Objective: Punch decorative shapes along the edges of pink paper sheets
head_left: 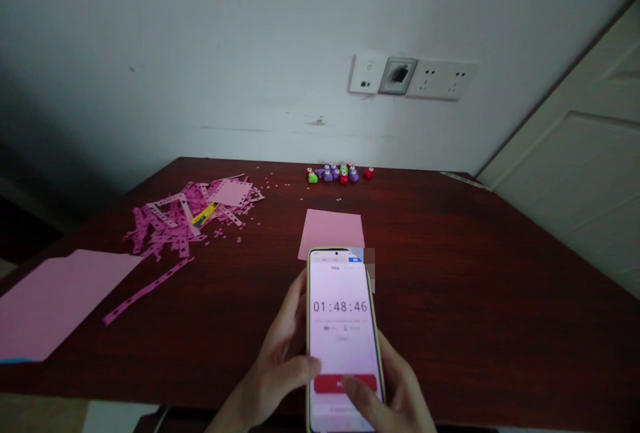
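Both hands hold a smartphone [340, 346] upright in front of me, above the near edge of the table. Its lit screen reads 01:48:46 over a red button. My left hand [273, 360] wraps the phone's left side, its thumb on the screen's edge. My right hand [395, 386] grips the right side, with its thumb over the red button. Just behind the phone lies a pink sheet of paper [333, 230], its lower part hidden.
On the dark red table [475, 300], a heap of pink paper scraps [175, 216] holds a yellow cutter [205, 214]. Larger pink paper [70, 296] and a punched strip [147, 292] lie nearer left. Several small coloured figures [343, 173] stand by the wall with sockets [443, 80].
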{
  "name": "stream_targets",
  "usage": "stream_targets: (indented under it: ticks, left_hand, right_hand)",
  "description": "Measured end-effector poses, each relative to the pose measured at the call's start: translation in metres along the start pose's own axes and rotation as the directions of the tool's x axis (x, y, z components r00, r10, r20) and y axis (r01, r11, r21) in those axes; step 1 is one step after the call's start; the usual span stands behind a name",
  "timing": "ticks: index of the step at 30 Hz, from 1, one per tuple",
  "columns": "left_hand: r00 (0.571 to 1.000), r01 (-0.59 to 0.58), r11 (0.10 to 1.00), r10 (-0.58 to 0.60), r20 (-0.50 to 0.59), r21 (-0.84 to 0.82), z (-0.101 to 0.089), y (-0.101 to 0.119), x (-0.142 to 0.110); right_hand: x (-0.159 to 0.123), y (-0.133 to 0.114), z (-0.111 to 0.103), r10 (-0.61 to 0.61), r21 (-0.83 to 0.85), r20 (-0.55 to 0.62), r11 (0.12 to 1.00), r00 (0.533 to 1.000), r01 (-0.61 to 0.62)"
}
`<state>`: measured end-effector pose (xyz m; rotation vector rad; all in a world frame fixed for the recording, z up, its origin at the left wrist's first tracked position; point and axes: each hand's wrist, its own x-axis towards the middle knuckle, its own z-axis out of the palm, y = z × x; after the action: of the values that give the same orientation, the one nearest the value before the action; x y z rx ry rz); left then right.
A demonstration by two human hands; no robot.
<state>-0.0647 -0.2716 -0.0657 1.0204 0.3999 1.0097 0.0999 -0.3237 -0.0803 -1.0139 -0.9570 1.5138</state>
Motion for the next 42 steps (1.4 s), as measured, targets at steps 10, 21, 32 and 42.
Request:
stream_targets:
  ticks: [10,21,32,42]
  left_hand:
    - [0.999,0.015,0.999,-0.014,-0.044,0.035,0.003,0.002,0.0]
    - [0.999,0.014,1.0,-0.013,-0.049,0.019,0.003,0.002,0.0]
    - [1.0,0.007,1.0,-0.006,-0.03,0.029,0.006,0.005,0.003]
    - [0.999,-0.01,0.998,0.012,-0.046,0.054,0.005,0.004,0.003]
  right_hand:
    - [-0.007,-0.016,0.007,0.125,0.442,0.249,0.868,0.961,-0.227]
    - [0.001,-0.019,0.012,0.028,0.443,0.39,0.871,0.92,-0.214]
    - [0.001,-0.022,0.011,0.004,0.455,0.392,0.868,0.92,-0.198]
    - [0.001,-0.019,0.014,0.013,0.451,0.379,0.871,0.925,-0.197]
